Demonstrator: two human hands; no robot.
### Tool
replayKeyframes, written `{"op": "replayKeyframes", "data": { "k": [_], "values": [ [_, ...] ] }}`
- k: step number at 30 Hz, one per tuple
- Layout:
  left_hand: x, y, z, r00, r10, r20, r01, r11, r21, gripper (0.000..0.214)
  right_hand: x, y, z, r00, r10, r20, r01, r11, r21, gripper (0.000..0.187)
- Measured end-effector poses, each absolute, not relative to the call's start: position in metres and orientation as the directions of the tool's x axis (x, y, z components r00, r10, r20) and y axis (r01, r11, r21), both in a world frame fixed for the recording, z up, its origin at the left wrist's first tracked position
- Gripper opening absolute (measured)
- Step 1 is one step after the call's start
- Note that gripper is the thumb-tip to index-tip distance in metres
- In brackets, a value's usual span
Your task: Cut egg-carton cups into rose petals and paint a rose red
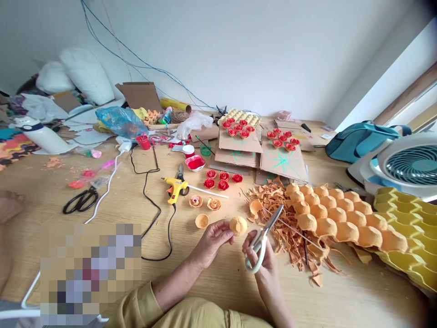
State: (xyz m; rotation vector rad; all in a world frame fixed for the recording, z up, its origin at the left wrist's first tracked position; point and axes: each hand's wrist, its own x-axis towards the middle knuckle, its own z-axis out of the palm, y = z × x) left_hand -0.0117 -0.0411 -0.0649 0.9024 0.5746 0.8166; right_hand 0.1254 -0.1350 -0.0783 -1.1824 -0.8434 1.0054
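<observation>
My left hand pinches an orange egg-carton cup by its side. In my right hand is a pair of white-handled scissors, blades pointing up and away, a short gap from the cup. Another loose orange cup rests on the table just beyond my left hand. Two unpainted carton roses sit behind it, and several red-painted roses farther back. A heap of orange carton scraps lies right of the scissors.
A yellow glue gun with a black cord lies left of the roses. Behind stand a bowl of red paint and cardboard sheets with red roses. Orange and yellow egg trays fill the right, near a fan. Another person's hand shows at left.
</observation>
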Motion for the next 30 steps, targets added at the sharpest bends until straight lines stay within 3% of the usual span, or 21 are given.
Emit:
{"op": "replayKeyframes", "data": {
  "k": [6, 11, 19, 30],
  "values": [
    [-0.023, -0.024, -0.047, 0.471, 0.882, -0.027, -0.409, 0.246, 0.879, 0.019, 0.124, -0.141, -0.088, 0.135, 0.991, 0.007, -0.031, 0.012, -0.999, 0.031],
    [-0.023, -0.016, -0.029, 0.402, 0.915, 0.033, -0.461, 0.172, 0.870, 0.019, 0.122, -0.140, -0.097, 0.032, 0.997, 0.065, 0.085, 0.062, -0.994, 0.037],
    [-0.015, -0.025, -0.022, 0.404, 0.913, -0.054, -0.502, 0.271, 0.822, 0.024, 0.123, -0.139, -0.091, -0.048, 0.994, 0.096, 0.175, 0.103, -0.979, 0.041],
    [-0.014, -0.033, -0.023, 0.448, 0.891, -0.073, -0.512, 0.323, 0.796, 0.022, 0.123, -0.140, -0.088, -0.013, 0.994, 0.113, 0.232, 0.112, -0.966, 0.040]
  ]
}}
